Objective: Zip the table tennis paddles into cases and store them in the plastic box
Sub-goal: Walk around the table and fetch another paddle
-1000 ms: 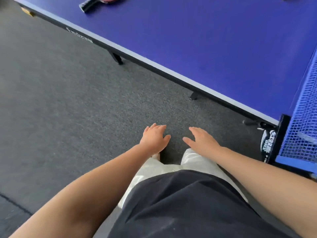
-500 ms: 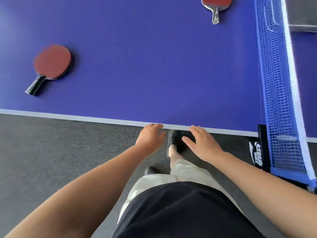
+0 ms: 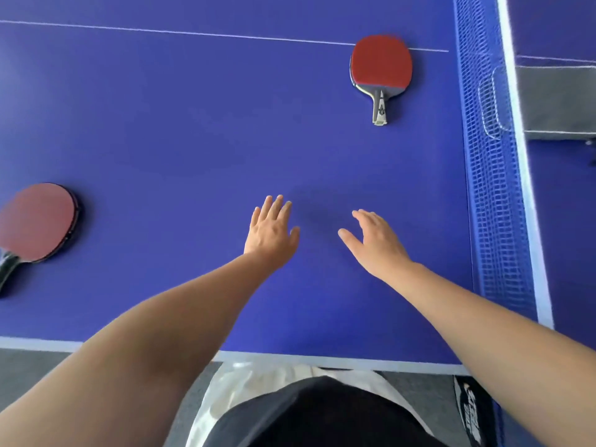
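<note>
Two red paddles lie on the blue table (image 3: 180,130). One paddle (image 3: 381,67) rests far right near the net, its pale handle pointing toward me. The other paddle (image 3: 35,221), with a black handle, lies at the left edge of the view, partly cut off. My left hand (image 3: 271,230) and my right hand (image 3: 375,241) reach out over the table's middle, palms down, fingers apart, holding nothing. Both hands are well short of either paddle. No case or plastic box is in view.
The blue net (image 3: 493,175) with its white top band runs along the right side. Beyond it lies a grey flat object (image 3: 558,101) on the other half. The table's white front edge (image 3: 322,361) is against my body, grey carpet (image 3: 29,366) below.
The view has swung from the carpet up onto the table as I stepped to its edge. Both hands moved forward from beside the edge to over the table surface.
</note>
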The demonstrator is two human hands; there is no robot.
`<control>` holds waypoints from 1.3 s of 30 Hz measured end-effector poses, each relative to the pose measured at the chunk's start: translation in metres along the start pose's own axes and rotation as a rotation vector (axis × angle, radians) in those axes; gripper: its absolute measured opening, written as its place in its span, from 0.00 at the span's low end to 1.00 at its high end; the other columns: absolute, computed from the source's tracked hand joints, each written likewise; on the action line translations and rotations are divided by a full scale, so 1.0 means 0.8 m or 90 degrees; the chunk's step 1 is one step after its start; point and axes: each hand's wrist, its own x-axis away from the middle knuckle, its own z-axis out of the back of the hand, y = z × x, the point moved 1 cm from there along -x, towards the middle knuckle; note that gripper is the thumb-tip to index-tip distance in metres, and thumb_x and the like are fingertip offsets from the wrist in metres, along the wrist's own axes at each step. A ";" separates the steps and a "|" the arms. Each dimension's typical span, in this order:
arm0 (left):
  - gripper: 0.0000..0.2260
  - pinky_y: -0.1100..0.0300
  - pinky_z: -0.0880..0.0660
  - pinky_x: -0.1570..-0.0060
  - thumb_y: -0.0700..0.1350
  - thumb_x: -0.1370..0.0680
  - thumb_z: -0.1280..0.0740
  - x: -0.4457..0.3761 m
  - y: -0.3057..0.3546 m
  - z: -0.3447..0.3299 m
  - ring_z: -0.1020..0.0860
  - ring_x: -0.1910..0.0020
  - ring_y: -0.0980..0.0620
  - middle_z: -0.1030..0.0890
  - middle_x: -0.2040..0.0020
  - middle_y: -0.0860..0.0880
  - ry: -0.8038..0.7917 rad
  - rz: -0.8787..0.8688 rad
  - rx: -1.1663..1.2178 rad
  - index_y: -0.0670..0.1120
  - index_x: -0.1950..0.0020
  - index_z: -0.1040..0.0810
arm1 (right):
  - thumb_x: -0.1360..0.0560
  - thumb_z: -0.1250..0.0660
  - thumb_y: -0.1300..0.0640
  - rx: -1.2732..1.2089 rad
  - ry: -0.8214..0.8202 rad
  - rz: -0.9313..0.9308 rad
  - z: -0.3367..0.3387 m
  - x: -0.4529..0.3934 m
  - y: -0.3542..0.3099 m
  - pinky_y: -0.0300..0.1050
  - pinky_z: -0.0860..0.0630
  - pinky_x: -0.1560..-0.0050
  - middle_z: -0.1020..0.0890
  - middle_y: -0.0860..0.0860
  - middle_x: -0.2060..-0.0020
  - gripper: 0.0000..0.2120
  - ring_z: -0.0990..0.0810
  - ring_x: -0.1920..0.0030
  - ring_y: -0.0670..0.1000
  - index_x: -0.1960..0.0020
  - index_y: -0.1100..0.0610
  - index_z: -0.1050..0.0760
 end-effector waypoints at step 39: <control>0.36 0.42 0.61 0.24 0.65 0.21 0.54 -0.250 0.033 0.011 0.60 0.20 0.48 0.56 0.18 0.47 0.058 -0.055 -0.167 0.45 0.19 0.54 | 0.27 0.38 0.61 -0.363 0.205 -0.382 0.149 -0.352 0.015 0.41 0.27 0.72 0.24 0.53 0.60 0.14 0.26 0.69 0.52 0.44 0.57 0.37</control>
